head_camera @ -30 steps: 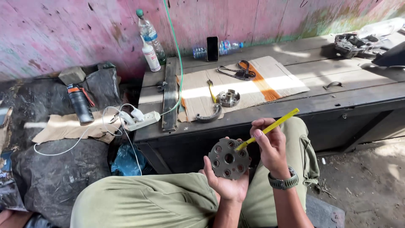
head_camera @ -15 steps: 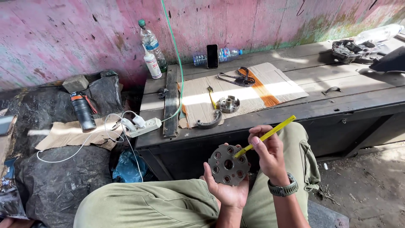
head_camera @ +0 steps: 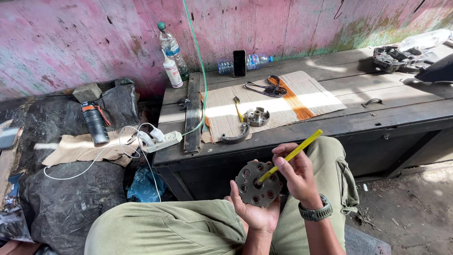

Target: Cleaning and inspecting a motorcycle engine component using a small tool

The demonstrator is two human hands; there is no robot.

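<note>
Resting in the upturned palm of the left hand (head_camera: 257,212), a round grey metal disc with a ring of holes (head_camera: 257,183) is held up over the lap, between the knees clad in olive-green trousers (head_camera: 170,233). The fingers of that hand are curled around the disc's lower edge, so the hand is partly closed on it. A slim yellow-handled tool (head_camera: 292,153) is pinched between thumb and fingers of the right hand (head_camera: 295,174), which is closed on it; the tool is slanted, its lower end set at the disc's centre hole and its upper end pointing up and to the right. A grey wristwatch (head_camera: 315,213) is worn on the right wrist.

Beyond the hands, a dark wooden counter (head_camera: 401,106) is seen against a pink painted wall (head_camera: 71,38). A flattened sheet of brown cardboard (head_camera: 306,94) is laid on the counter, and on it lie a small round metal hub (head_camera: 257,116), a curved dark metal shoe (head_camera: 236,137) just beside it, and a black strap (head_camera: 269,86). A black phone (head_camera: 239,63) is propped upright against the wall, with a clear plastic bottle (head_camera: 171,47) and a small white tube-like bottle (head_camera: 172,72) standing to its left. A white power strip (head_camera: 158,140) lies at the counter's left end, with a green cable (head_camera: 200,71) running up the wall.
</note>
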